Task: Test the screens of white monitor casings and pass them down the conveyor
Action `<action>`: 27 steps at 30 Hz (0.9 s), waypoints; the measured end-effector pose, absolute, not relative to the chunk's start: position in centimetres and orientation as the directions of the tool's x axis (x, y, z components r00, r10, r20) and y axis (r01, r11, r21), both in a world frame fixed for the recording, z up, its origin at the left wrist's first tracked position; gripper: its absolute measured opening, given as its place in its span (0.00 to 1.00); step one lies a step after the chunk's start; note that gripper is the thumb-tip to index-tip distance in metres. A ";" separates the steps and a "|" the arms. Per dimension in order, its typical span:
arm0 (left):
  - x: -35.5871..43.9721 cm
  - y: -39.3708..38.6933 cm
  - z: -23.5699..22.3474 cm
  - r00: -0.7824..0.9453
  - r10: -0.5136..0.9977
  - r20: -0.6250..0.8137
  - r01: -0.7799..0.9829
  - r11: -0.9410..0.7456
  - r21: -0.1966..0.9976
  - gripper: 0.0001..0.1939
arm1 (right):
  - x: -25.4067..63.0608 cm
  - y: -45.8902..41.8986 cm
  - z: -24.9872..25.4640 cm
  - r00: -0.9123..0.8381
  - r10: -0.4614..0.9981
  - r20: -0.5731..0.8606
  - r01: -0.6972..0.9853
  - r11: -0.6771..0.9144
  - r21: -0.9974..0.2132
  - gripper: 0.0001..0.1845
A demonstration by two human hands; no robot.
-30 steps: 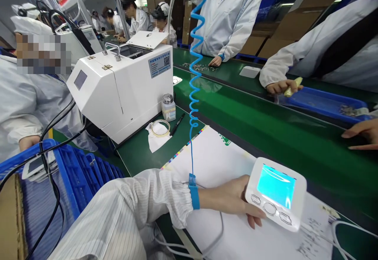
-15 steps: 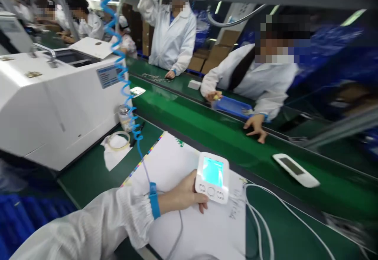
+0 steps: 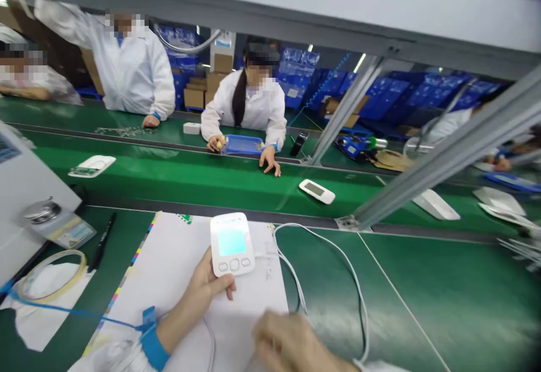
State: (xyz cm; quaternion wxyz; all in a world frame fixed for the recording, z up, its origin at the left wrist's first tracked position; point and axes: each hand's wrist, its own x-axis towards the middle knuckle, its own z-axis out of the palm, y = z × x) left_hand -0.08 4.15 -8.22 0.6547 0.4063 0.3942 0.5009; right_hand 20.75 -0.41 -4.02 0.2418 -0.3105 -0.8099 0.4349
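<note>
My left hand (image 3: 202, 282) grips a white electronic monitor (image 3: 232, 265) by its lower left side, thumb near the front edge. Its screen glows cyan above three buttons, facing me, and it is held over a large white paper sheet (image 3: 169, 265). At the bottom of the view, my right hand (image 3: 291, 338) is blurred, with fingers curled together over the sheet's lower right edge. What it may hold is hidden. A white cable (image 3: 353, 270) loops on the green bench beside the sheet. A blue strap (image 3: 154, 346) circles my left wrist.
Beyond the bench runs a green conveyor (image 3: 186, 183) carrying white device parts (image 3: 316, 191). Co-workers in white coats (image 3: 249, 107) sit and stand across it, one beside a blue tray (image 3: 243, 144). Left lie a tape roll (image 3: 80, 265), a pen (image 3: 103, 242) and a metal-topped bottle (image 3: 63, 228). A metal post (image 3: 443, 152) slants at right.
My view has swung right, and the white machine has mostly left it. My right hand has come in from the bottom. My left hand still holds the lit monitor.
</note>
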 end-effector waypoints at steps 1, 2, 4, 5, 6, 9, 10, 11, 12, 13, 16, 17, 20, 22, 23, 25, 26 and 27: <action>-0.1 4.2 -8.1 0.191 0.975 -0.115 -0.329 0.174 0.928 0.30 | 21.0 0.2 -4.7 -0.643 0.761 0.085 0.318 0.366 -0.874 0.12; -0.1 4.3 -7.9 0.197 0.973 -0.121 -0.321 0.180 0.930 0.30 | 21.2 1.0 -5.3 -0.596 0.801 0.051 0.335 0.306 -0.891 0.18; -0.2 4.3 -7.6 0.208 0.969 -0.132 -0.303 0.192 0.933 0.29 | 21.2 2.9 -6.2 -0.460 0.882 -0.106 0.324 0.055 -0.944 0.28; -0.2 4.4 -7.4 0.212 0.968 -0.136 -0.293 0.195 0.936 0.29 | 20.9 3.9 -6.5 -0.429 0.887 -0.173 0.290 -0.046 -0.956 0.28; -0.2 4.4 -7.3 0.213 0.967 -0.139 -0.281 0.197 0.939 0.29 | 20.5 4.8 -6.7 -0.433 0.879 -0.200 0.269 -0.085 -0.959 0.28; 0.0 4.2 -7.0 0.205 0.967 -0.149 -0.244 0.198 0.949 0.27 | 18.9 6.5 -7.1 -0.476 0.860 -0.185 0.217 -0.089 -0.972 0.30; 0.0 4.1 -7.0 0.199 0.968 -0.153 -0.233 0.199 0.952 0.27 | 18.4 6.7 -7.3 -0.483 0.857 -0.178 0.204 -0.087 -0.975 0.31; 0.1 4.0 -7.0 0.193 0.968 -0.158 -0.223 0.201 0.954 0.26 | 18.0 6.7 -7.5 -0.485 0.858 -0.172 0.193 -0.087 -0.977 0.32; 0.2 3.9 -7.0 0.188 0.968 -0.164 -0.217 0.204 0.955 0.26 | 17.8 6.6 -7.8 -0.485 0.858 -0.167 0.184 -0.087 -0.979 0.32; 0.3 3.7 -7.1 0.181 0.969 -0.168 -0.210 0.205 0.956 0.26 | 17.7 6.5 -8.1 -0.483 0.861 -0.163 0.178 -0.086 -0.980 0.33; 0.5 3.3 -7.3 0.148 0.974 -0.172 -0.155 0.194 0.969 0.25 | 18.0 6.1 -8.7 -0.478 0.865 -0.154 0.182 -0.075 -0.980 0.34; 0.5 3.1 -7.4 0.138 0.976 -0.170 -0.131 0.188 0.973 0.25 | 18.1 6.1 -8.8 -0.476 0.866 -0.154 0.187 -0.071 -0.980 0.34; 0.5 3.0 -7.5 0.118 0.980 -0.163 -0.092 0.174 0.980 0.26 | 18.4 6.0 -8.9 -0.481 0.863 -0.156 0.194 -0.068 -0.979 0.35; 0.3 3.0 -7.5 0.131 0.979 -0.157 -0.087 0.169 0.982 0.27 | 18.4 6.0 -8.8 -0.492 0.857 -0.157 0.193 -0.068 -0.979 0.34; 0.3 3.0 -7.5 0.147 0.976 -0.158 -0.082 0.171 0.982 0.27 | 18.4 6.0 -8.8 -0.496 0.854 -0.157 0.192 -0.068 -0.979 0.34; 0.2 3.1 -7.4 0.176 0.970 -0.166 -0.078 0.182 0.980 0.27 | 18.4 6.0 -8.7 -0.497 0.854 -0.156 0.195 -0.065 -0.979 0.34; 0.3 3.1 -7.3 0.178 0.969 -0.171 -0.084 0.188 0.979 0.28 | 18.4 6.0 -8.7 -0.496 0.855 -0.154 0.198 -0.062 -0.978 0.34; 0.4 3.1 -7.2 0.168 0.970 -0.173 -0.097 0.191 0.977 0.28 | 18.4 6.0 -8.7 -0.494 0.856 -0.154 0.202 -0.060 -0.978 0.34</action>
